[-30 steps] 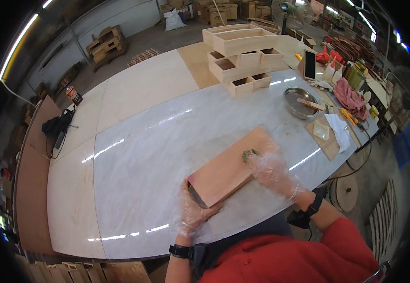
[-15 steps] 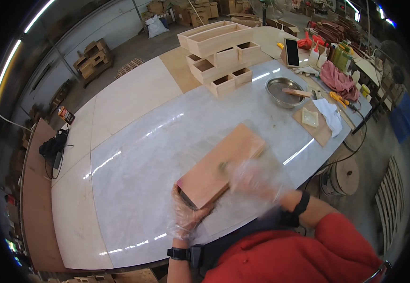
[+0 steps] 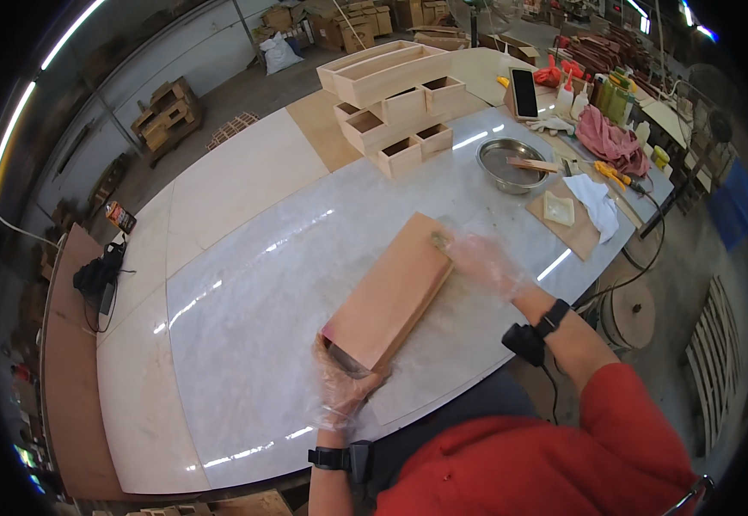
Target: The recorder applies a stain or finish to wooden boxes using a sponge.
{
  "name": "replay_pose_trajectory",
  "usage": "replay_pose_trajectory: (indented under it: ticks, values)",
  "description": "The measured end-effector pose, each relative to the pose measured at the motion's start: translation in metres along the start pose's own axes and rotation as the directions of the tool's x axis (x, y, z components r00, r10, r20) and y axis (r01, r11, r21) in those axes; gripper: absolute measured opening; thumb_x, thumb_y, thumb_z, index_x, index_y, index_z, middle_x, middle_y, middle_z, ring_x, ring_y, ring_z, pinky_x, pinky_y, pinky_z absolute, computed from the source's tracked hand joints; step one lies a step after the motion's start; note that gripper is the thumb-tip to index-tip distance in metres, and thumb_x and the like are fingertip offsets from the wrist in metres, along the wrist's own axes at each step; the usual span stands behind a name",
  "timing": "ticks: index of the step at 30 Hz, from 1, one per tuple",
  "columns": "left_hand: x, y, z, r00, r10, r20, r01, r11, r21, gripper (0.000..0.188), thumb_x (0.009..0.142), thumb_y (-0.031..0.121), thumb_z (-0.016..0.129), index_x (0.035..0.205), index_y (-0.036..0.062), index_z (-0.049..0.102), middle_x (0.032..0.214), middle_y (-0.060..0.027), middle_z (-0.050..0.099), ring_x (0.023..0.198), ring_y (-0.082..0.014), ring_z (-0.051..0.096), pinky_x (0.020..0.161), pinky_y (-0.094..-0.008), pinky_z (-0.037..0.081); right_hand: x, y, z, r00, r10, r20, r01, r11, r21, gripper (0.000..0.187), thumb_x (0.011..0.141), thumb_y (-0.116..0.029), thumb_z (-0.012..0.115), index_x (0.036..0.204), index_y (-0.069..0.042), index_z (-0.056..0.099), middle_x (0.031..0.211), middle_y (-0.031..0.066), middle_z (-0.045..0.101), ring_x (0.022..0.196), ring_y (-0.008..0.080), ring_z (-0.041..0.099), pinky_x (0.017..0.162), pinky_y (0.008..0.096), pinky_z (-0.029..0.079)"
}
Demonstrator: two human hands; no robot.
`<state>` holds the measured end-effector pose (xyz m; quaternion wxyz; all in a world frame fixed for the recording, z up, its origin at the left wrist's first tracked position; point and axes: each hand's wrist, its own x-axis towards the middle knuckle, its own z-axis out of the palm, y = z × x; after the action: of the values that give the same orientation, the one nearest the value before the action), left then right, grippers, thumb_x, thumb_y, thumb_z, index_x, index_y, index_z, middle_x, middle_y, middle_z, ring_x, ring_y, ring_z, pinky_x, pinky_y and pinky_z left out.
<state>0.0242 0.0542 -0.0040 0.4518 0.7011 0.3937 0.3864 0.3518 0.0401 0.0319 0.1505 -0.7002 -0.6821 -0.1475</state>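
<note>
A long reddish-brown wooden box [image 3: 391, 288] lies slantwise over the pale, shiny tabletop, a dark hollow showing at its near end. Gloved in thin clear plastic, my left hand [image 3: 346, 384] grips that near end, fingers and thumb on either side. At the far right corner, my right hand [image 3: 487, 262], gloved the same way, presses a small greenish pad [image 3: 439, 241] on the box's top face. Its fingers are closed on the pad, which is mostly covered; whether it is sponge or cloth I cannot tell.
Pale wooden drawer boxes [image 3: 404, 107] stand at the back. To the right are a metal bowl [image 3: 511, 179] with a brush-like strip across it, a small translucent dish [image 3: 559, 209], a white cloth [image 3: 593, 205], a pink cloth [image 3: 612, 139] and a propped-up dark screen [image 3: 524, 93].
My right hand has moved with the pad from the right side of the box's middle to its far corner. The box has turned, its far end swinging left. My left hand keeps its grip.
</note>
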Motion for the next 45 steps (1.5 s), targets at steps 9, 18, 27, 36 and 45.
replay_pose_trajectory:
  ticks: [9, 18, 27, 36, 45]
  values:
    - [-0.001, -0.003, 0.003, 1.000, -0.013, -0.026, 0.016, 0.994, 0.111, 0.116, 0.048, 0.021, 0.091, 0.140, -0.0006, 0.023, 0.128, -0.0132, 0.041, 0.121, -0.0254, 0.042, 0.105, -0.0369, 0.036, 0.028, -0.007, -0.015, 0.976, 0.039, 0.214, 0.041, 0.934, -0.355, 0.018, 0.091, -0.022, 0.055, 0.091, -0.008, 0.067, 0.072, 0.0151, 0.064, 0.071, 0.0323, 0.065, 0.061, 0.0404, 0.052]
    - [-0.002, 0.010, 0.000, 0.998, 0.020, -0.052, -0.009, 0.976, 0.216, 0.109, 0.049, 0.031, 0.088, 0.136, -0.0039, 0.032, 0.126, -0.0186, 0.043, 0.119, -0.0328, 0.044, 0.104, -0.0408, 0.037, 0.022, 0.009, 0.000, 0.978, -0.197, -0.071, 0.185, 0.972, -0.143, 0.027, 0.085, -0.020, 0.061, 0.108, -0.007, 0.059, 0.081, 0.0108, 0.062, 0.075, 0.0291, 0.062, 0.065, 0.0389, 0.050]
    - [0.002, -0.009, 0.004, 0.990, 0.088, -0.107, -0.070, 0.984, 0.164, 0.111, 0.049, 0.040, 0.089, 0.135, -0.0050, 0.034, 0.126, -0.0224, 0.046, 0.118, -0.0371, 0.047, 0.103, -0.0430, 0.039, -0.034, -0.140, -0.048, 0.889, -0.443, -0.113, 0.447, 0.790, 0.419, 0.010, 0.080, -0.012, 0.057, 0.089, -0.007, 0.055, 0.069, 0.0119, 0.057, 0.067, 0.0302, 0.061, 0.057, 0.0432, 0.047]
    - [0.002, -0.004, -0.001, 0.998, 0.057, -0.027, -0.046, 0.950, 0.309, 0.111, 0.054, 0.032, 0.090, 0.139, -0.0025, 0.028, 0.129, -0.0168, 0.042, 0.123, -0.0301, 0.044, 0.106, -0.0383, 0.036, -0.012, -0.103, -0.009, 0.886, -0.436, -0.156, 0.463, 0.837, 0.292, 0.011, 0.082, -0.010, 0.058, 0.092, -0.007, 0.058, 0.068, 0.0096, 0.056, 0.060, 0.0280, 0.058, 0.051, 0.0402, 0.045]
    - [0.004, 0.001, 0.000, 0.993, 0.093, -0.068, -0.081, 0.983, 0.163, 0.109, 0.047, 0.039, 0.090, 0.134, -0.0012, 0.039, 0.125, -0.0213, 0.050, 0.116, -0.0381, 0.048, 0.102, -0.0432, 0.039, 0.041, -0.167, -0.004, 0.865, -0.500, -0.045, 0.440, 0.712, 0.547, 0.013, 0.077, -0.014, 0.060, 0.085, -0.004, 0.058, 0.066, 0.0157, 0.060, 0.061, 0.0348, 0.061, 0.050, 0.0437, 0.047]
